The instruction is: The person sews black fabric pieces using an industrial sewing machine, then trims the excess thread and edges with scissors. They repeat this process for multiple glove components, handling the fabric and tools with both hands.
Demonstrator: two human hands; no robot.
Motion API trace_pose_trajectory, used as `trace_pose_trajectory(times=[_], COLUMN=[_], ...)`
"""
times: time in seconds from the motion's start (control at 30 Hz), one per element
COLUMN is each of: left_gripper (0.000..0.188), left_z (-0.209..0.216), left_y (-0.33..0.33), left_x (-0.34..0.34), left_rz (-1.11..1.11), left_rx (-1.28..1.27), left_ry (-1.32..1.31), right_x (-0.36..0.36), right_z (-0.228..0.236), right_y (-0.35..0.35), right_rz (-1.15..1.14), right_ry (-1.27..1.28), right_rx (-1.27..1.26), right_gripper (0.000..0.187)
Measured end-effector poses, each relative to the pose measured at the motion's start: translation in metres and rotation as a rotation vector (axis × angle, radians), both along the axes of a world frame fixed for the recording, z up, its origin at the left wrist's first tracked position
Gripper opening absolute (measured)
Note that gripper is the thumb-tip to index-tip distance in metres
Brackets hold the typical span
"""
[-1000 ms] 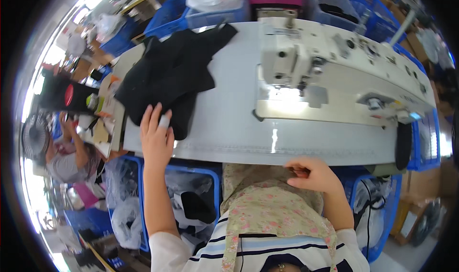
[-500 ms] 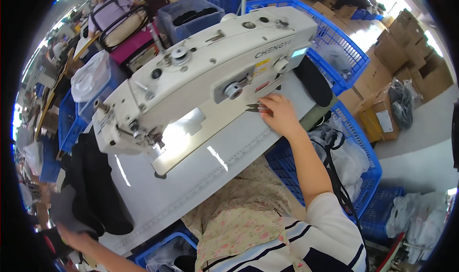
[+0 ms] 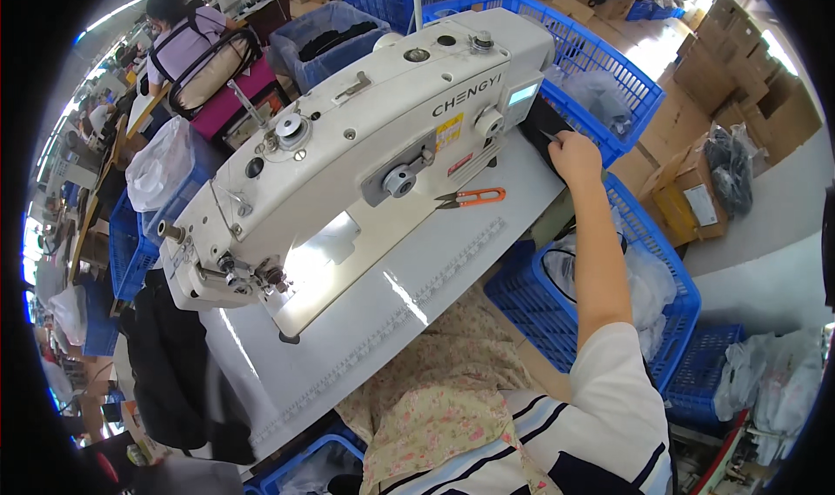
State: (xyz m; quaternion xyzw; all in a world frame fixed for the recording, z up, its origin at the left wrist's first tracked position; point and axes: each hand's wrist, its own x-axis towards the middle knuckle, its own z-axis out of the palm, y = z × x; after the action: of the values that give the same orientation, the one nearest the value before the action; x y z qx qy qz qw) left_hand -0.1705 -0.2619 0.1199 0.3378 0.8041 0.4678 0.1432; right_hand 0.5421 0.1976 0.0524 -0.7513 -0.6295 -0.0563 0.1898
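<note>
My right hand point(image 3: 576, 157) is at the far right end of the sewing table, fingers closed on the edge of a black fabric piece point(image 3: 541, 123). Part of that piece is hidden behind the sewing machine's head. Orange-handled thread snips point(image 3: 480, 197) lie on the table beside the white sewing machine point(image 3: 348, 138), apart from my hand. Its lamp lights the needle area point(image 3: 283, 290). Black fabric point(image 3: 178, 382) hangs over the table's left end. My left hand is out of view; a blurred grey cloth point(image 3: 202, 476) shows at the lower left edge.
Blue plastic baskets point(image 3: 683, 321) with clear bags stand right of the table, and another blue basket point(image 3: 304, 464) sits below its front edge. Cardboard boxes point(image 3: 687, 199) are stacked at the right. A seated person point(image 3: 191, 38) is at the far left.
My right hand has let go of the thread snips and moved right to the black fabric. My left hand, earlier at the lower left with dark cloth, has left the view.
</note>
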Motion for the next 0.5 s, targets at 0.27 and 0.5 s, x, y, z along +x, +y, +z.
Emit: trace_pose_trajectory(times=[0.27,0.5], left_gripper=[0.047,0.031], left_z=[0.085,0.134], left_y=[0.014,0.048], left_x=[-0.003,0.146], left_rz=[0.249,0.396], left_rx=[-0.051,-0.247], left_ry=[0.334,1.242], right_x=[0.079,-0.037], right_z=[0.018,0.047], right_y=[0.005,-0.106], right_rz=[-0.112,0.039], right_ry=[0.221,0.502], right_rx=[0.357,0.806], right_gripper=[0.042,0.024])
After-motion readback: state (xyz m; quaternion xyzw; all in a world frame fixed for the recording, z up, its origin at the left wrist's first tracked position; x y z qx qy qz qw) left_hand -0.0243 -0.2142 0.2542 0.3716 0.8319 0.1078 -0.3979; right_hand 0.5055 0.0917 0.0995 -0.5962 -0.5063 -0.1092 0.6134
